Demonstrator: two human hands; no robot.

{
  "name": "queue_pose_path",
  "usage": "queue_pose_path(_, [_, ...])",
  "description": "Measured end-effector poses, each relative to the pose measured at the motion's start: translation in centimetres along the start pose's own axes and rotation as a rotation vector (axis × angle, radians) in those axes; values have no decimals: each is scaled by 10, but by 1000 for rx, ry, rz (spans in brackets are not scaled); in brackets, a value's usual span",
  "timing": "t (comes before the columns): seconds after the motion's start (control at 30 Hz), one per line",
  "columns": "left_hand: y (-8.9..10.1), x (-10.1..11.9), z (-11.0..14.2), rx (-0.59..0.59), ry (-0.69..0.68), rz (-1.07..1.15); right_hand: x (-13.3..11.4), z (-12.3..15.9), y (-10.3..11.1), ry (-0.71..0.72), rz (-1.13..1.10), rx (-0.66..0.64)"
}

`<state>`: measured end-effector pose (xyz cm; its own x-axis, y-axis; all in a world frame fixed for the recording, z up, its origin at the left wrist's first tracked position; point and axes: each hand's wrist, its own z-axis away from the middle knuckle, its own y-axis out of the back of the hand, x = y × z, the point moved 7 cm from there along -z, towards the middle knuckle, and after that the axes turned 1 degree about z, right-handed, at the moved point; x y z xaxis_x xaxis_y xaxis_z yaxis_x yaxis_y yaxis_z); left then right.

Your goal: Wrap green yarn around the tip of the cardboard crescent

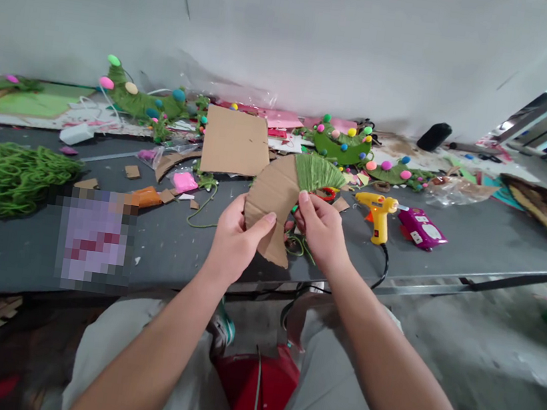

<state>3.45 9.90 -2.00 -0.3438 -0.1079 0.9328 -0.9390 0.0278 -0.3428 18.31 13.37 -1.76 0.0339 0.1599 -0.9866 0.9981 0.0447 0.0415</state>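
Observation:
A curved cardboard crescent (272,195) is held up over the front of the table. Green yarn (319,173) is wound around its upper right end; the rest is bare brown cardboard. My left hand (242,234) grips the bare left side, thumb lying on the face. My right hand (318,228) pinches at the inner edge, by the border of the wound part, with fingers closed; yarn strands (301,247) hang below it. Red-handled scissors (326,193) lie partly hidden behind my right hand.
A yellow glue gun (377,217) with a black cord stands right of my hands, touching a purple package (421,228). A heap of green yarn (17,178) lies at the left. Behind are a cardboard sheet (236,141) and green crescents with coloured pompoms (342,145).

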Motion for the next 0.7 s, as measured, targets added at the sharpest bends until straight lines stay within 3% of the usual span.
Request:
queue_pose_path(0.13, [10, 14, 0, 91, -173, -328, -10, 3, -1, 131, 212, 1])
queue_pose_path(0.37, [6, 30, 13, 84, -445, -769, -14, 3, 1, 95, 223, 0])
queue_pose_path(0.47, [1, 39, 16, -2, -573, -916, -12, 2, 2, 50, 123, -29])
queue_pose_path(0.57, [1, 45, 17, -92, -640, -918, -10, 2, 1, 7, -86, -81])
queue_pose_path(0.7, [12, 52, 12, -75, -696, -902, -17, 5, -6, -9, -263, -184])
